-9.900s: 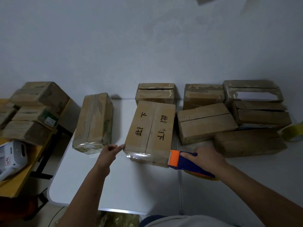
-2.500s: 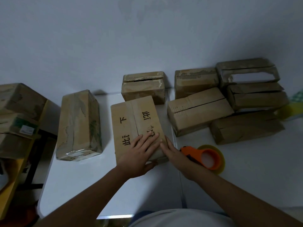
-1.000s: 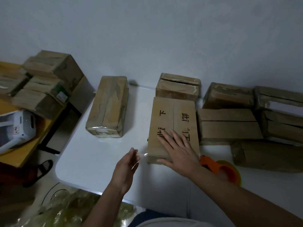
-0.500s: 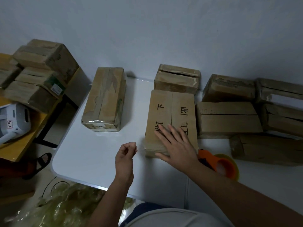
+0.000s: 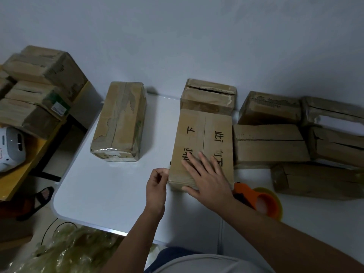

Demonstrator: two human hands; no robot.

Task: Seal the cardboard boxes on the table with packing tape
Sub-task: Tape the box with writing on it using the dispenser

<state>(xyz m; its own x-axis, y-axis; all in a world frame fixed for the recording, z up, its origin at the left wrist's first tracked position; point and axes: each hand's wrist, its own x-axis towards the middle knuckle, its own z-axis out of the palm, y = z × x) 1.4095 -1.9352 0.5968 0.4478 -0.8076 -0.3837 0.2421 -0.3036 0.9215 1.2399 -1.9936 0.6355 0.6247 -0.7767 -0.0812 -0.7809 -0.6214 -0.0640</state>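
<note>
Right hand [image 5: 204, 180] lies flat with fingers spread on the near end of the lettered box [image 5: 202, 144] at mid counter [image 5: 102, 194], likely pinning it down. Left hand [image 5: 156, 186] has fingers curled at the box's near-left corner, seemingly pinching a tape end (hard to see). Tape dispenser [image 5: 258, 201] is parked just right of the box, within reach for the next strip.

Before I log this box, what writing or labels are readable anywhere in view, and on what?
"下": black character, seen turned sideways, on top of the marked box, left of its seam.
Other black characters on that top: turned, partly under the right hand; unreadable.
White-green sticker on a side-desk box: too small.
Red mark on the white device: blurred.
</note>
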